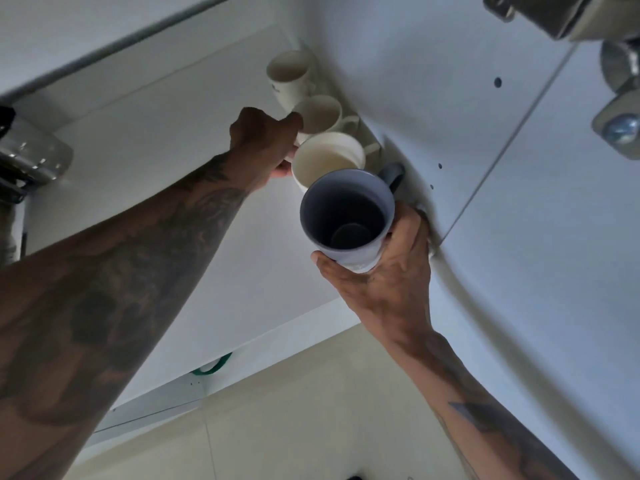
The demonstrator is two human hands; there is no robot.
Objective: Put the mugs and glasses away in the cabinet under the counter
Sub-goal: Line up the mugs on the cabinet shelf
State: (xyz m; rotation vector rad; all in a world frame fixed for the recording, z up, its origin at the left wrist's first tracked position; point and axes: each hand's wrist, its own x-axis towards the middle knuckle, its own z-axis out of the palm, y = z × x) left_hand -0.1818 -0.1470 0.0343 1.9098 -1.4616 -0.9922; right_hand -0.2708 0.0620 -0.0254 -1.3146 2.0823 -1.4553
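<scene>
We look into a white cabinet (180,140), its shelf floor (263,258) running away from us and its right side wall (450,109) drilled with small holes. Pale floor tiles (311,410) show below the shelf edge. Along the right wall we see a row of mugs, all upright with their mouths open toward us and their long axes vertical. The far cream mug (289,72) stands at the back, a second cream mug (320,114) just in front of it, then a third cream mug (329,159). Their handles point right, toward the wall.

Our left hand (266,140) grips the third cream mug at its left side; the fingertips are hidden behind the mug. Our right hand (391,268) cups the grey-blue mug (348,220) from below and the right, nearest us in the row, its dark handle pointing toward the back right. Whether this mug rests on the shelf we cannot tell.

Metal hinges (620,123) at the upper right are blurred and cut off, as is a shiny object (31,157) at the left edge.
</scene>
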